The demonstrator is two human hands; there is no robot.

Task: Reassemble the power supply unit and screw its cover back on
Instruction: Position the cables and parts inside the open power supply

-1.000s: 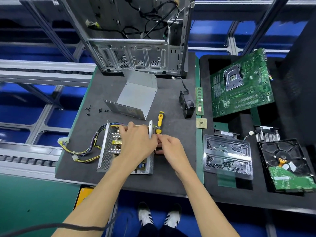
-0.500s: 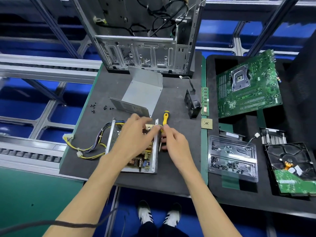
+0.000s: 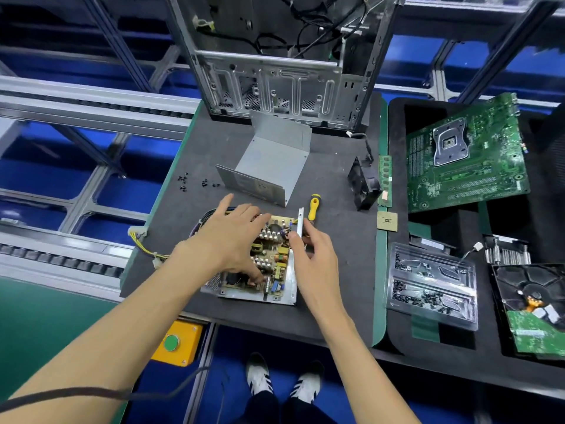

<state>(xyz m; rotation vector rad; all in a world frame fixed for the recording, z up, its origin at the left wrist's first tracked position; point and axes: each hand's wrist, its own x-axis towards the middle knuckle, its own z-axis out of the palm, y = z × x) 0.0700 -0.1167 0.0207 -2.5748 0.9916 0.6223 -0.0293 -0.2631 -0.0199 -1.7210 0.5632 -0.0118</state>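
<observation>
On the dark desk (image 3: 333, 286), seen from the head camera, the open PSU (image 3: 269, 270) lies near the front edge, its circuit board facing up in the metal tray. Both bare forearms reach in from the bottom of the view. The left hand (image 3: 232, 240) is spread palm down over the board, fingers splayed toward the far end and the thumb bent down onto the components at the near side; it grips nothing that can be seen. The right hand (image 3: 315, 258) comes in from the right, its thumb and fingers curled around the tray's upright side wall (image 3: 300, 228), pinching it near the middle. Yellow and black wires (image 3: 146, 246) trail from the left end of the PSU to white connectors on the desk. Just beyond the side wall a yellow-handled screwdriver (image 3: 313, 206) lies on the desk, close to the right hand's fingertips. The cover (image 3: 272, 160), a bent grey metal sheet, stands apart behind the PSU. Left of it, a few small black screws (image 3: 195, 182) are scattered. An empty PC case (image 3: 281, 65) stands at the far edge. A black fan (image 3: 365, 185) stands right of the cover, with a RAM stick (image 3: 385, 179) and a CPU (image 3: 387, 221) just beside it. Farther right lie a motherboard (image 3: 464, 157), a clear screw tray (image 3: 434, 286), a heatsink (image 3: 507, 249) and a hard drive (image 3: 535, 304).
</observation>
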